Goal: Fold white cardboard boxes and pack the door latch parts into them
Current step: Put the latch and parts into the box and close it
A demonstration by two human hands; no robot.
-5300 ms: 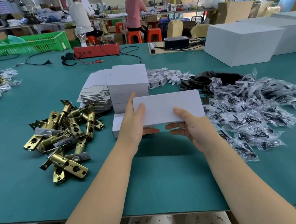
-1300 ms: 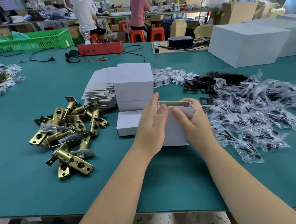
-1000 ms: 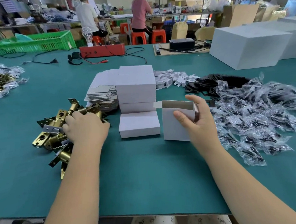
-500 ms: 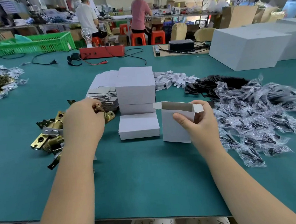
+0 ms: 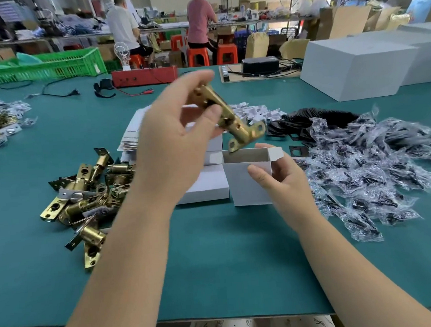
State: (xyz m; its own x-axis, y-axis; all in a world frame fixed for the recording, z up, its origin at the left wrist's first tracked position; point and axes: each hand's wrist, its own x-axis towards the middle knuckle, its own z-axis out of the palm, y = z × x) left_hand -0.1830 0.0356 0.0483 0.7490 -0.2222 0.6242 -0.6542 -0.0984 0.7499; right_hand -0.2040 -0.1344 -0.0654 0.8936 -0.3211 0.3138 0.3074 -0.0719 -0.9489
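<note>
Tabletop point(image 5: 216, 265): green, carries the open box.
Bag pile point(image 5: 375, 167): right of the box.
Latch pile point(image 5: 89, 197): left of the box.
Open box point(image 5: 246, 179): upright, mouth up.
Left hand point(image 5: 179, 140): grip pinches a brass latch point(image 5: 234, 122), tilted above the box mouth.
Right hand point(image 5: 284, 181): grip curls round the box's right side.

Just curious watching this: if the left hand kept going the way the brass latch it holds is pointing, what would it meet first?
Most likely the open white box. The left hand tilts the brass latch down-right toward its open top, steadied by the right hand; depth is uncertain.
</note>
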